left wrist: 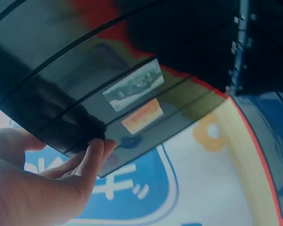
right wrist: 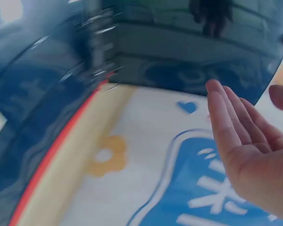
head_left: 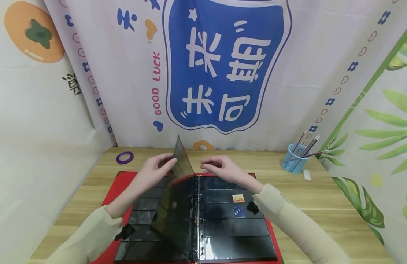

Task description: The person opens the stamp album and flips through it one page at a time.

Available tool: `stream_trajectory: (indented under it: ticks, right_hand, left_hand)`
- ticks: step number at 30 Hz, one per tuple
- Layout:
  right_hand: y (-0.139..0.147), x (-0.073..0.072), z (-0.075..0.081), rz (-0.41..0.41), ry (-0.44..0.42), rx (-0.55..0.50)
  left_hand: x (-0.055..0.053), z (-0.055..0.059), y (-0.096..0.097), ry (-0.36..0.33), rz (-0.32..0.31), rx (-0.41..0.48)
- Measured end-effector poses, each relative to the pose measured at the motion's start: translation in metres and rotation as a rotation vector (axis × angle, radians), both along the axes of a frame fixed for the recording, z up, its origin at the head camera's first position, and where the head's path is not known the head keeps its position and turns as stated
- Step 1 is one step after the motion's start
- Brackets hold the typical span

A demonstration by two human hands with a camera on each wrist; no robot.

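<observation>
A stamp album with a red cover lies spread on the table, its metal ring spine in the middle. My left hand pinches the outer upper edge of a dark see-through page, which stands raised left of the rings. Through the left wrist view, a greenish stamp and an orange stamp show in that page's strips. To the right of the page, apart from it in the head view, my right hand hovers with extended fingers. Beneath it, the right-hand page carries an orange stamp and a blue stamp.
A purple ring-shaped roll lies at the table's back left. At the back right stands a blue mesh cup of pencils, with a white eraser-like block beside it. Behind the table hangs a printed curtain.
</observation>
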State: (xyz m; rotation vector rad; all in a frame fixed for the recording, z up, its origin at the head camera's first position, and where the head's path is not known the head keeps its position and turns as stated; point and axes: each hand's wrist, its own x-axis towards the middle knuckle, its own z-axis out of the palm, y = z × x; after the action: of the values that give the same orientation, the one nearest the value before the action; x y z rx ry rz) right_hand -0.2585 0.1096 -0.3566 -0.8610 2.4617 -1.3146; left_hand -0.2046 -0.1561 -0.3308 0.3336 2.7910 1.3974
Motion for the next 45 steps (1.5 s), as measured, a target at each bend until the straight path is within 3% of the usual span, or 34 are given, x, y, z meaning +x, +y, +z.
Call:
stream_trajectory:
  ticks: [5, 12, 17, 22, 29, 36, 45]
  right_hand:
    - [0.03, 0.0, -0.03, -0.016, 0.049, 0.047]
    - [0.071, 0.001, -0.067, -0.135, 0.042, 0.128]
    - [0.096, 0.0, -0.087, -0.156, 0.071, 0.195]
    - [0.117, -0.002, -0.102, -0.139, 0.149, 0.325]
    - [0.135, -0.004, -0.116, -0.128, 0.182, 0.498]
    - [0.14, -0.003, -0.121, -0.122, 0.168, 0.546]
    - [0.145, -0.007, -0.122, -0.14, 0.144, 0.542]
  left_hand:
    - [0.007, -0.007, -0.03, -0.012, 0.022, -0.025]
    - [0.012, -0.033, -0.067, 0.03, 0.054, -0.116]
    - [0.013, -0.054, -0.089, -0.031, 0.08, -0.161]
    - [0.014, -0.079, -0.106, -0.084, 0.087, -0.16]
    - [0.012, -0.105, -0.111, -0.079, 0.122, -0.227]
    - [0.016, -0.121, -0.102, -0.011, 0.188, -0.344]
    - [0.017, -0.131, -0.096, -0.012, 0.22, -0.348]
